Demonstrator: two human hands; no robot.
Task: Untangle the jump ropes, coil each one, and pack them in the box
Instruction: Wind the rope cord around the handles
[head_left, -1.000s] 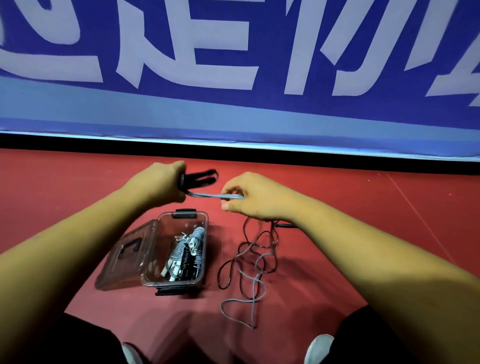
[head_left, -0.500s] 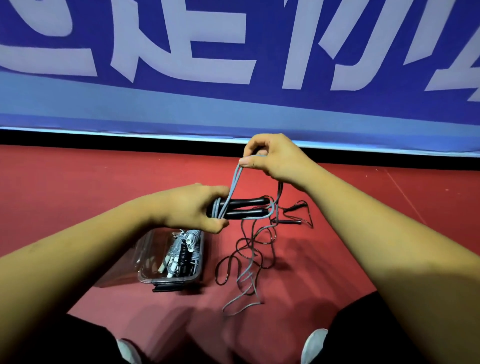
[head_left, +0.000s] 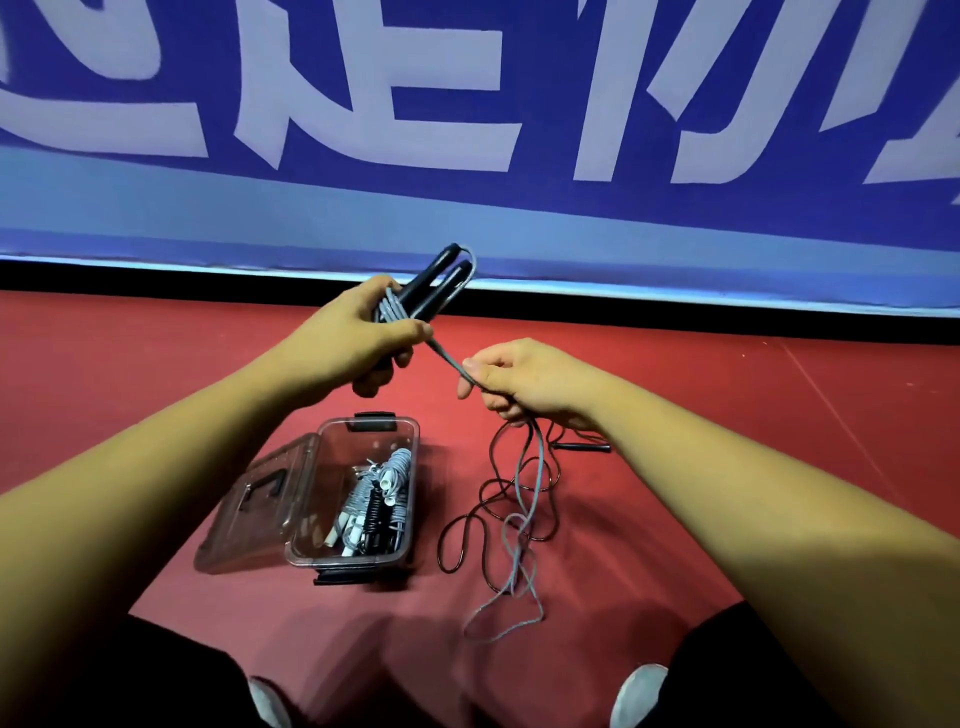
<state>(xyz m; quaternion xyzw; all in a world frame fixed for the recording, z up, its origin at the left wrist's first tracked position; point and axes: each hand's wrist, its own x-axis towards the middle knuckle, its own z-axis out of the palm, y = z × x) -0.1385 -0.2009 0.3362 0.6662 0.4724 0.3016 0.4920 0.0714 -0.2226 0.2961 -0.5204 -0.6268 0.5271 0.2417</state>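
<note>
Surface: red court floor (head_left: 156, 374); blue banner (head_left: 571, 223) at 12 o'clock.
Long axis: black handles (head_left: 427, 274) point to 1 o'clock.
Your left hand (head_left: 358, 343): fingers wrap them.
Your right hand (head_left: 524, 379): pinches grey rope (head_left: 449, 358).

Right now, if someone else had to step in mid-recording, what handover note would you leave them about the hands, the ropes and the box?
Left hand grips the pair of black handles, with a few turns of grey rope wound on them.
Right hand pinches the grey rope just off the handles; its slack drops to the red floor, crossing a thin black rope there.
Done: coiled ropes lie in the open clear box.
Left: finish winding the grey rope, box it, then coil and pack the black rope.
</note>
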